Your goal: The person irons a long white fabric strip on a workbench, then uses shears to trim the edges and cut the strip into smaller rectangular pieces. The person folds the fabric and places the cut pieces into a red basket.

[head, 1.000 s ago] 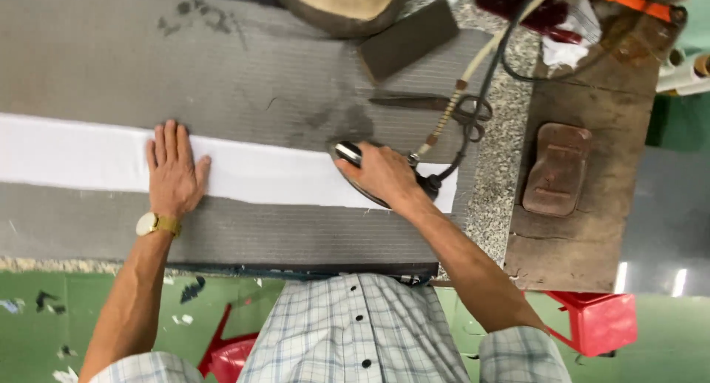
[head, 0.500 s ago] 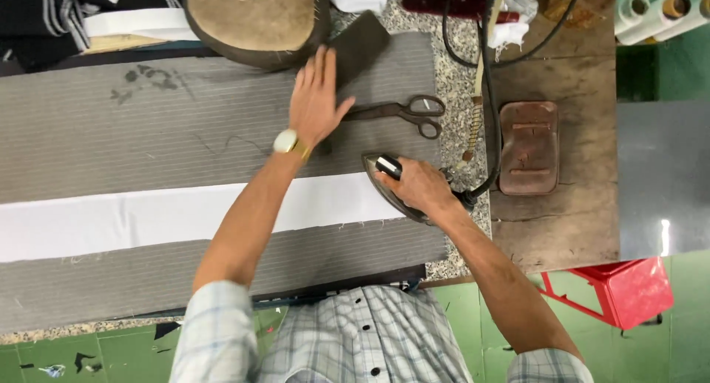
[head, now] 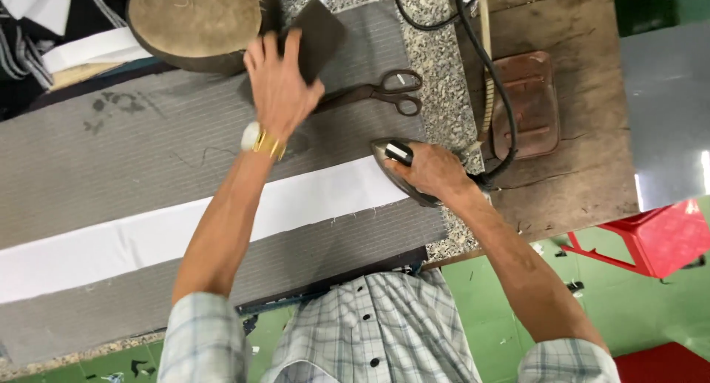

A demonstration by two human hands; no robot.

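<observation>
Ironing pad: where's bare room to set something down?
Free: the grey pad left of the left hand, between the round block and the white strip; also the pad below the strip. Crowded: top right, with the dark piece, scissors, iron under the right hand, cords and iron rest.

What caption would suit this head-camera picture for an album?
Right hand grips an iron at the end of a white fabric strip, while the left hand reaches a dark flat block beside scissors.

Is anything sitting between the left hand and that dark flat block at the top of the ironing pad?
Nothing visible: the left hand already lies on the dark flat block. The scissors lie to its right, apart. The right hand grips the iron on the white strip.
</observation>
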